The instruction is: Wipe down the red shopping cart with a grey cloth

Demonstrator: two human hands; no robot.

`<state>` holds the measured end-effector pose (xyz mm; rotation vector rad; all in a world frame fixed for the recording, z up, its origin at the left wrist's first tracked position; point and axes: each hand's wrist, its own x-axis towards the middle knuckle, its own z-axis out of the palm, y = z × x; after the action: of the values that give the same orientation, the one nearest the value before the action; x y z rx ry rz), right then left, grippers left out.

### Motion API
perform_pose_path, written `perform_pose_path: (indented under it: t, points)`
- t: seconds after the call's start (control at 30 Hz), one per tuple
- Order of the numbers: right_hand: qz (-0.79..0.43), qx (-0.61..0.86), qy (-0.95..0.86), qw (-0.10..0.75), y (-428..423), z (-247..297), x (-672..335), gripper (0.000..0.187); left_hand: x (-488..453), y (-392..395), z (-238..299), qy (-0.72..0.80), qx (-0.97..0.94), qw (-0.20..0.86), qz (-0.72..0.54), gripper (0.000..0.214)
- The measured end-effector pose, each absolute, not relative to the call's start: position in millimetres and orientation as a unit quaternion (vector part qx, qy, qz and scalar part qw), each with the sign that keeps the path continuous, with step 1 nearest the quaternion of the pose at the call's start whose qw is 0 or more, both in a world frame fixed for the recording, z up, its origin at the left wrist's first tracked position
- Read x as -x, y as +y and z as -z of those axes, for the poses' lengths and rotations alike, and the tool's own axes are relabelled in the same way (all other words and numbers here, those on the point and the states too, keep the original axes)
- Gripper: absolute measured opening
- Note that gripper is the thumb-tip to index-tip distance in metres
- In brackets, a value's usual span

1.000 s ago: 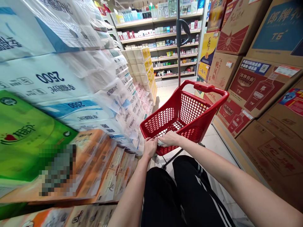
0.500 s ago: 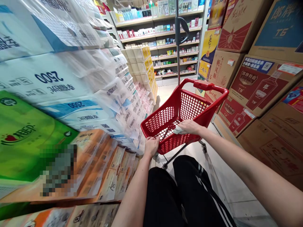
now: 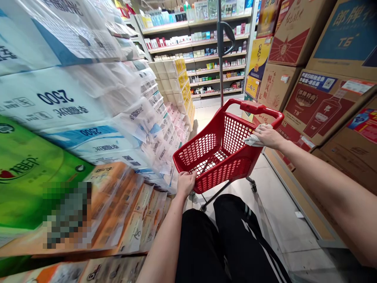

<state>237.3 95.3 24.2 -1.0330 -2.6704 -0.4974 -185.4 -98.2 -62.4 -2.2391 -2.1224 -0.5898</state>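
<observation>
A red plastic shopping cart (image 3: 226, 169) with a grid basket stands in front of my knees, its handle turned to the far right. My left hand (image 3: 186, 184) is closed over the near left corner of the basket rim. In my right hand (image 3: 267, 135) is a crumpled white cloth (image 3: 252, 140), pressed on the top rim close to the handle end. The fingers of that hand are bent over the cloth. Through the basket's holes the floor shows.
Stacked white tissue packs (image 3: 76, 98) and orange packs (image 3: 114, 200) rise close on the left. Cardboard boxes (image 3: 321, 106) are piled on the right. A grey pole (image 3: 220, 70) stands behind the cart, before shelves (image 3: 200, 59) of small goods.
My right hand has slid the cloth along the cart's rim, up and to the right towards the handle. My left hand keeps its hold on the corner.
</observation>
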Motion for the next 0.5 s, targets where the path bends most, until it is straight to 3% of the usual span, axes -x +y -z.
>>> perform_pose_path:
  t: [0.3,0.5]
  points:
    - [0.251,0.371,-0.889,0.094,78.8,-21.4,-228.7,0.055,181.3,-96.9,63.0,-0.685,0.706,0.014,0.179,0.064]
    - [0.194,0.377,-0.901,0.091,48.1,-7.5,-178.4,0.058,174.9,-99.3,59.6,-0.700,0.699,0.014,0.150,0.065]
